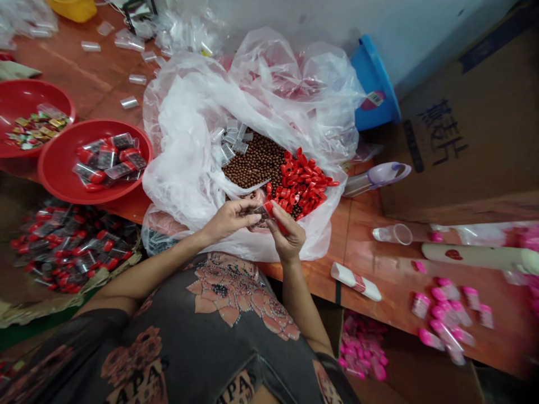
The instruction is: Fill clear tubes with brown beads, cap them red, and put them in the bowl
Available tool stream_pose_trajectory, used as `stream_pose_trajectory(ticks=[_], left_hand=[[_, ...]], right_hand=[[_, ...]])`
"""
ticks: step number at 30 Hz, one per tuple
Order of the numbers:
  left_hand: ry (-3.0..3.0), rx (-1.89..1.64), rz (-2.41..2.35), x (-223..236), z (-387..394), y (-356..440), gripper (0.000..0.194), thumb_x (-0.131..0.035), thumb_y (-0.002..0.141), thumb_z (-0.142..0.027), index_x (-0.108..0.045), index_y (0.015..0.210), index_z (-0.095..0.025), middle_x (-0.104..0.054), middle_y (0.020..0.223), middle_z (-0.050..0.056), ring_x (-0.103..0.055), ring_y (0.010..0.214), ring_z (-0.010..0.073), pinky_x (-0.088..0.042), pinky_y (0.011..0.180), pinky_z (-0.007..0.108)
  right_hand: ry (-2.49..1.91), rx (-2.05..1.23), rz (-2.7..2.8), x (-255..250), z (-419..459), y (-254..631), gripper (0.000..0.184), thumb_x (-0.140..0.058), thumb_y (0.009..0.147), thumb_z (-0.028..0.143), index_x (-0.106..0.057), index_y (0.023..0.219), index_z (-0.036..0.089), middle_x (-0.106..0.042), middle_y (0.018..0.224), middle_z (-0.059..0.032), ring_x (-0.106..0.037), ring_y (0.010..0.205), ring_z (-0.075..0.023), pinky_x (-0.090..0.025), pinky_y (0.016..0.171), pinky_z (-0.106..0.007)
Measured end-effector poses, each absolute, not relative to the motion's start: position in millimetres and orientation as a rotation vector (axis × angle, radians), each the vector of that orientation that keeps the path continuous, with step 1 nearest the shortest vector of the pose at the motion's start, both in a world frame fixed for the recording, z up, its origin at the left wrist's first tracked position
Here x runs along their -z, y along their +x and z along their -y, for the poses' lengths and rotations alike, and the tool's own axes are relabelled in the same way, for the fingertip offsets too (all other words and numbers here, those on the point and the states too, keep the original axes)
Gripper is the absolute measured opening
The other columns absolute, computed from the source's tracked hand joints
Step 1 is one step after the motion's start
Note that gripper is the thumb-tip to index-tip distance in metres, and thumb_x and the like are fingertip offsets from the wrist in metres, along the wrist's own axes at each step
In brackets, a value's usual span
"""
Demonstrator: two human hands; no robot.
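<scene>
My left hand (231,220) and my right hand (287,234) meet over the near edge of a big clear plastic bag (189,151). Between their fingertips is a small clear tube (261,212), and my right fingers pinch a red cap (269,206) at its end. Inside the bag lie a heap of small brown beads (255,163), a pile of red caps (305,182) on the right and several empty clear tubes (231,140) at the back.
A red bowl (59,168) with filled red-capped tubes and a second red bowl (17,101) with wrapped sweets stand at the left. More filled tubes (63,247) lie below them. Pink-capped tubes (446,314), a clear cup (393,234), a blue stool (373,78) and a cardboard box (471,129) are at the right.
</scene>
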State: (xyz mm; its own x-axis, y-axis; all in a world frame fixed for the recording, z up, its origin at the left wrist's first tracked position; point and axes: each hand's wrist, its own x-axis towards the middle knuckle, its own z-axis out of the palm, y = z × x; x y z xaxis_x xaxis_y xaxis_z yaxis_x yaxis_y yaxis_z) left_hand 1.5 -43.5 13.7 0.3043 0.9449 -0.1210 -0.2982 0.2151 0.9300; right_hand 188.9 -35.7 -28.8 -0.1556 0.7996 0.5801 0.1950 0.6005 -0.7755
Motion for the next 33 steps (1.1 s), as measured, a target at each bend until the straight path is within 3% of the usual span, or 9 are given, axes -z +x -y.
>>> stream_pose_trajectory(ticks=[6,11,15,19,22,25,28,33], left_hand=[[1.014,-1.050,-0.782,2.1,45.1,10.1,0.038,-0.063,0.088,-0.031,-0.060,0.121,-0.013,-0.064,0.090,0.006,-0.062,0.079,0.0128,-0.055,0.064,0.022],[1.071,-1.052,-0.779,5.0,46.3,12.0,0.056,-0.060,0.090,-0.031,-0.047,0.144,-0.022,-0.062,0.091,0.003,-0.058,0.072,0.0095,-0.055,0.065,0.022],[1.125,-1.051,-0.819,2.8,44.8,7.5,0.059,-0.060,0.090,-0.031,-0.045,0.147,-0.023,-0.063,0.101,0.006,-0.058,0.077,0.0111,-0.056,0.065,0.023],[1.181,-1.041,-0.889,2.9,44.0,4.1,0.059,-0.060,0.089,-0.032,-0.046,0.146,-0.021,-0.063,0.117,0.010,-0.060,0.082,0.0124,-0.056,0.067,0.024],[1.246,-0.993,-0.955,3.7,43.8,4.5,0.058,-0.060,0.089,-0.032,-0.048,0.145,-0.021,-0.063,0.122,0.012,-0.062,0.087,0.0137,-0.056,0.072,0.025],[1.227,-1.005,-0.959,2.1,42.1,6.4,0.065,-0.063,0.087,-0.032,-0.042,0.148,-0.022,-0.065,0.118,0.012,-0.065,0.095,0.0165,-0.056,0.079,0.028],[1.153,-1.053,-0.965,-1.2,39.2,6.6,0.073,-0.067,0.083,-0.029,-0.037,0.150,-0.021,-0.067,0.110,0.009,-0.066,0.098,0.0172,-0.055,0.086,0.031],[1.036,-0.996,-0.993,-0.4,38.7,3.4,0.079,-0.074,0.078,-0.027,-0.038,0.148,-0.018,-0.067,0.102,0.007,-0.067,0.093,0.0159,-0.054,0.089,0.030]], right_hand=[[-0.847,-0.752,1.627,27.8,37.3,185.0,0.037,-0.068,0.087,0.019,-0.069,0.121,0.035,-0.071,0.125,-0.0016,-0.069,0.114,-0.0219,-0.056,0.101,-0.045],[-0.898,-0.952,1.526,25.7,39.9,183.8,0.030,-0.070,0.086,0.026,-0.065,0.116,0.029,-0.070,0.125,-0.0042,-0.063,0.122,-0.0218,-0.048,0.110,-0.047],[-0.895,-1.253,1.310,26.4,39.1,180.3,0.032,-0.067,0.088,0.036,-0.053,0.116,0.028,-0.068,0.127,-0.0063,-0.067,0.115,-0.0201,-0.058,0.095,-0.040],[-0.985,-1.210,1.059,26.0,31.4,174.3,0.029,-0.072,0.083,0.041,-0.057,0.105,0.030,-0.070,0.109,0.0015,-0.070,0.081,-0.0126,-0.061,0.072,-0.028],[-1.090,-1.110,1.160,23.3,27.9,174.1,0.029,-0.066,0.087,0.042,-0.062,0.113,0.030,-0.070,0.105,0.0002,-0.069,0.085,-0.0144,-0.060,0.077,-0.031],[-1.098,-1.007,1.597,19.7,28.6,177.4,0.051,-0.066,0.086,0.048,-0.057,0.132,0.029,-0.063,0.129,-0.0074,-0.063,0.115,-0.0236,-0.056,0.094,-0.041],[-1.069,-0.811,1.955,17.8,29.2,179.6,0.089,-0.075,0.077,0.050,-0.033,0.151,0.026,-0.048,0.147,-0.0145,-0.053,0.129,-0.0309,-0.052,0.100,-0.050],[-1.071,-0.484,2.180,18.3,25.3,178.2,0.086,-0.071,0.082,0.041,-0.025,0.152,0.021,-0.053,0.140,-0.0174,-0.054,0.125,-0.0321,-0.048,0.102,-0.052]])
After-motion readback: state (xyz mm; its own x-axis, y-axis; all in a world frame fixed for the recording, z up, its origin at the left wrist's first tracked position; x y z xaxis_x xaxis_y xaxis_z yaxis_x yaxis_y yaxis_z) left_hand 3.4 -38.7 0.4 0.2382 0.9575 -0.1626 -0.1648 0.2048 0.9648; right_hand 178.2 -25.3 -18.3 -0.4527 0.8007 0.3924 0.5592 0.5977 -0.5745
